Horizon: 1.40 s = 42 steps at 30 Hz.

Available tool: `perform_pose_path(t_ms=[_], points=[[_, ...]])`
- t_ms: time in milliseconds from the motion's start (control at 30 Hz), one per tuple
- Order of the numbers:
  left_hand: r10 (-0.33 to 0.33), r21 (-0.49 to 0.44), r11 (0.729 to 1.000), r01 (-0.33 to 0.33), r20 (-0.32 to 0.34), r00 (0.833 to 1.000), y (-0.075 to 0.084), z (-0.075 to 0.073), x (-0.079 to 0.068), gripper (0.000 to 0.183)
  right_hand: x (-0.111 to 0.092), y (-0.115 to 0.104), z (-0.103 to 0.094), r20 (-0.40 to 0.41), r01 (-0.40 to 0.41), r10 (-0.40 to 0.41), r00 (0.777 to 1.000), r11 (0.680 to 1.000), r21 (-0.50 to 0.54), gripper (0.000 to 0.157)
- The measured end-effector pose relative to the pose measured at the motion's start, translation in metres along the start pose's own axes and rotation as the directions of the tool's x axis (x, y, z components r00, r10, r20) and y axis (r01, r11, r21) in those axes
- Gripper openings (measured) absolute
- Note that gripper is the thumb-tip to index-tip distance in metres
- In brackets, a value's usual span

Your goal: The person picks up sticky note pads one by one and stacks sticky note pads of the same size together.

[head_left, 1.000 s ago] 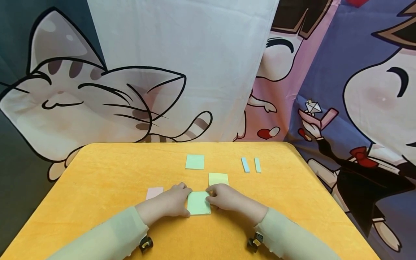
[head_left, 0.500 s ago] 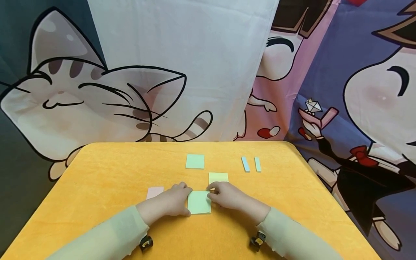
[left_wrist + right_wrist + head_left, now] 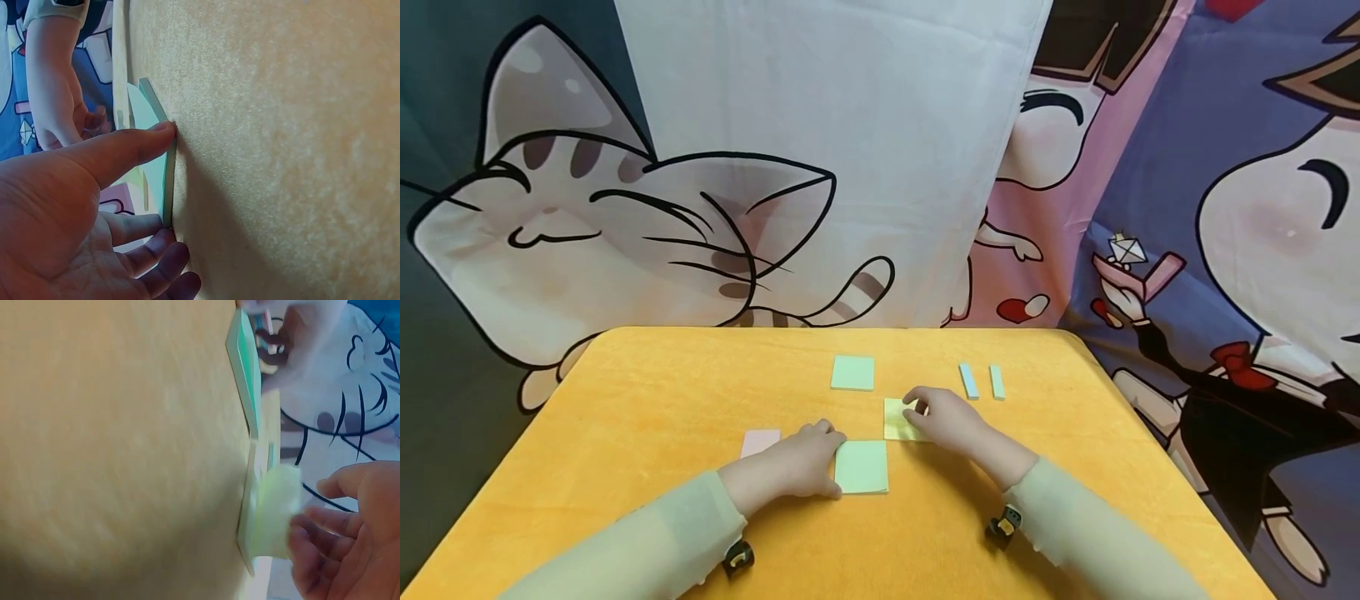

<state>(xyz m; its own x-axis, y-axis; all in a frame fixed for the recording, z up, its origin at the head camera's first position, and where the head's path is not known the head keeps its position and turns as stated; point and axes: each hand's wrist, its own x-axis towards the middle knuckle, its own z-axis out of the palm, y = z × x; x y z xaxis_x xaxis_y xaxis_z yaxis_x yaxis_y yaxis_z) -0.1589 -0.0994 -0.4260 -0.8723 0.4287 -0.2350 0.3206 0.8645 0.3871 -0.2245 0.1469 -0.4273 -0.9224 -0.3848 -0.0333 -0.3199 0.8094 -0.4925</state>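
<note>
My left hand [image 3: 797, 462] holds a green sticky note pad [image 3: 861, 467] on the yellow table, thumb and index finger at its edges. In the left wrist view the thumb presses along the side of the pad [image 3: 167, 181]. Beyond it lies a yellow sticky note pad [image 3: 898, 429], partly covered by my right hand [image 3: 951, 421]. From the right wrist, its top sheet [image 3: 278, 509] bends up off the pad. The right fingers are loosely bent near or against that sheet, with the thumb apart. Whether they touch it is unclear.
A pink sticky note pad [image 3: 762, 442] lies partly behind my left forearm. Another green pad [image 3: 852, 372] sits farther back. Two narrow strips, blue [image 3: 969, 381] and green [image 3: 997, 382], lie at the back right. A cartoon-printed cloth [image 3: 820, 100] hangs behind the table.
My right hand has left the near green pad's corner and moved away and right, over the yellow pad. My left hand stays at the green pad.
</note>
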Motion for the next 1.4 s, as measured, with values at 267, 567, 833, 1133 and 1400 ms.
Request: perform_pose_path(t_ms=[267, 567, 833, 1133, 1400], points=[[0.000, 0.006, 1.000, 0.000, 0.003, 1.000, -0.001, 0.002, 0.001, 0.077, 0.012, 0.005, -0.016, -0.047, -0.039, 0.038, 0.998, 0.999, -0.033, 0.014], [0.011, 0.023, 1.000, -0.011, 0.020, 1.000, -0.002, 0.001, 0.004, 0.075, 0.028, 0.028, -0.019, 0.064, -0.038, 0.042, 0.997, 0.998, -0.059, 0.023], [-0.003, 0.035, 0.999, 0.001, 0.067, 0.998, 0.001, -0.002, 0.006, 0.076, 0.025, 0.039, -0.018, 0.200, -0.006, 0.028, 0.979, 0.994, -0.108, 0.049], [-0.009, 0.028, 1.000, 0.007, 0.076, 0.997, 0.000, -0.002, 0.009, 0.077, 0.023, 0.035, -0.015, 0.240, 0.018, 0.035, 0.970, 0.977, -0.212, 0.065], [-0.012, 0.038, 0.999, 0.008, 0.090, 0.996, 0.003, -0.006, 0.009, 0.077, 0.022, 0.032, -0.013, 0.220, -0.006, 0.053, 0.974, 0.978, -0.209, 0.064]])
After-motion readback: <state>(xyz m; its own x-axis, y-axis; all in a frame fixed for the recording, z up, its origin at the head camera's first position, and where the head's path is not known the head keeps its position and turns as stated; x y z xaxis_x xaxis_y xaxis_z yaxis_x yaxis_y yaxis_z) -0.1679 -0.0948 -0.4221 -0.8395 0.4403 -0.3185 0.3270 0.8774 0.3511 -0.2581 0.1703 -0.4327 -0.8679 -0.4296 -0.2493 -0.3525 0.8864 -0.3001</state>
